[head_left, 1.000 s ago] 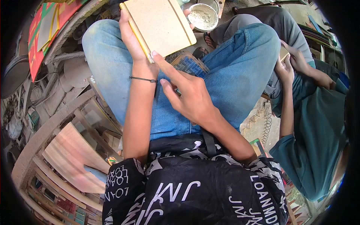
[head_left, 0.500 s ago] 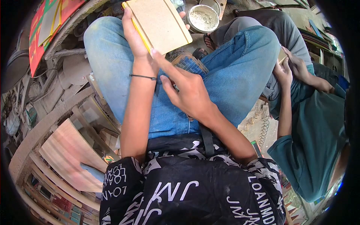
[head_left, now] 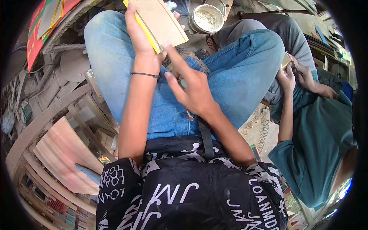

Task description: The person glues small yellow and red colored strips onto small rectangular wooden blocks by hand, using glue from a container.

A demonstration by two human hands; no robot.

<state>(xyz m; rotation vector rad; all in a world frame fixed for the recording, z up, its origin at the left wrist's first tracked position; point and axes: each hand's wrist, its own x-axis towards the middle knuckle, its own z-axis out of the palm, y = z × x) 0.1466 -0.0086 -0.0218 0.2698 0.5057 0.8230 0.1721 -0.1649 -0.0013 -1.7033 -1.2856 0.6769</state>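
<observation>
At the top of the head view, a tan rectangular board (head_left: pixel 163 23) with a yellow edge lies in my left hand (head_left: pixel 140 34), whose thumb is along its left edge and whose fingertips show at the far side. My right hand (head_left: pixel 191 86) is just below it, its index finger stretched to the board's near edge. The remaining right-hand fingers are curled around a small greenish thing (head_left: pixel 183 83), mostly hidden. Both hands are above my crossed legs in blue jeans.
A bucket of pale powdery paste (head_left: pixel 207 18) stands beyond my legs. On the right sits a co-worker in a green shirt (head_left: pixel 314 134), hands on a small piece. To the left are a curved wooden rack (head_left: pixel 42 124) and a red panel (head_left: pixel 48 23).
The board has tilted and shifted slightly up and left with my left hand. My right index finger has moved a little right and up along its near edge.
</observation>
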